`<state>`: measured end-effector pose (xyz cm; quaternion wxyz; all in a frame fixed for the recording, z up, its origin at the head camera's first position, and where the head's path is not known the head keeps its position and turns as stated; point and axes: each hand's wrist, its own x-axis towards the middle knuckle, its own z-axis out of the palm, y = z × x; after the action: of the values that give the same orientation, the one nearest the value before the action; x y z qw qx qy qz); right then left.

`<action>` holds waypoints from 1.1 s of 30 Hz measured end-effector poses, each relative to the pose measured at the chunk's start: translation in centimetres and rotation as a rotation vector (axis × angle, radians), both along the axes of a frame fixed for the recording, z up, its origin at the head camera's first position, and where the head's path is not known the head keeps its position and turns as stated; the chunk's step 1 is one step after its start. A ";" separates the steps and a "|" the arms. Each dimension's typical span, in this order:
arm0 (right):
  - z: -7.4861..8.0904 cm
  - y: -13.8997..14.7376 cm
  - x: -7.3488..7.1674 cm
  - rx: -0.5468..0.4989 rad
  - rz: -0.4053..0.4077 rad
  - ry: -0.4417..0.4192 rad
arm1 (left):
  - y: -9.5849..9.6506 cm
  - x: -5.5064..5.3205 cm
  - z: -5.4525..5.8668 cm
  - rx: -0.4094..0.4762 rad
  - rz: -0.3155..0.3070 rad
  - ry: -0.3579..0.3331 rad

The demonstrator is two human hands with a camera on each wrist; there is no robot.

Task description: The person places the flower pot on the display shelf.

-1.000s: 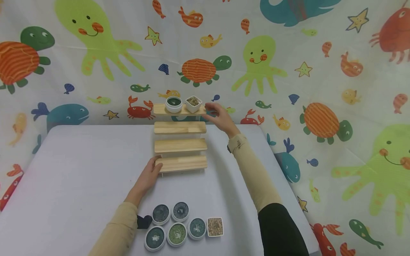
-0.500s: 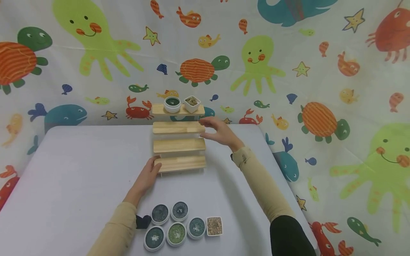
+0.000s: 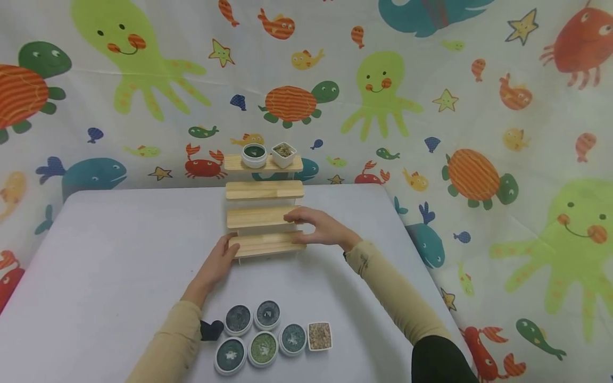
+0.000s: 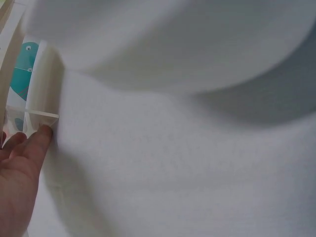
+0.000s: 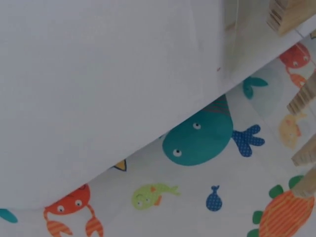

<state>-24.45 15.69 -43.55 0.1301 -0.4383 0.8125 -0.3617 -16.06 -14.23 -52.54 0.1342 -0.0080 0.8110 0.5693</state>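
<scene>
A tiered display stand with several wooden shelf boards (image 3: 263, 190) stands mid-table on thin see-through supports. My left hand (image 3: 216, 264) grips the left end of its lowest board (image 3: 263, 246), thumb on the front side; in the left wrist view its fingers (image 4: 37, 143) reach the clear support. Beside the lower boards' right ends is my right hand (image 3: 322, 227), thumb and fingers apart with nothing between them. It is out of the right wrist view. On the top board sit a round white pot with a dark green top (image 3: 254, 155) and a square white pot (image 3: 283, 154), its filling brownish-green.
Near the front edge stand several round white pots, among them a green-topped one (image 3: 263, 349), and a square pot with a speckled tan top (image 3: 320, 336). A black heart-shaped piece (image 3: 212, 330) lies by the left sleeve. A sea-animal curtain (image 3: 182, 96) hangs behind the table.
My right hand has come down from the top board's right end to the lower boards. The left hand keeps its grip. The head view has shifted slightly.
</scene>
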 end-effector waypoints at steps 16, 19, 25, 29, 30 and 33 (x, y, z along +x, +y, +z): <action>-3.3 -1.3 3.3 0.138 0.209 -0.061 | 0.0 0.0 0.1 0.008 -0.012 -0.011; -4.0 -1.7 3.9 0.146 0.254 -0.135 | 0.1 0.0 0.0 0.007 -0.008 -0.013; -5.7 -2.3 5.1 0.137 0.364 -0.189 | 0.1 0.0 -0.1 0.018 0.004 0.000; -6.5 -2.6 5.8 0.154 0.397 -0.146 | 0.1 0.0 -0.1 0.005 0.004 -0.006; -6.6 -2.6 5.9 0.158 0.403 -0.143 | 0.1 0.0 -0.1 0.002 0.005 -0.009; -6.9 -2.8 6.3 0.181 0.418 -0.127 | 0.2 0.0 -0.1 -0.002 0.003 -0.006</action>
<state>-18.12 12.93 -50.45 0.2919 -0.5599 0.7234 -0.2794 -16.07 -14.06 -52.62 0.1357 -0.0113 0.8112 0.5686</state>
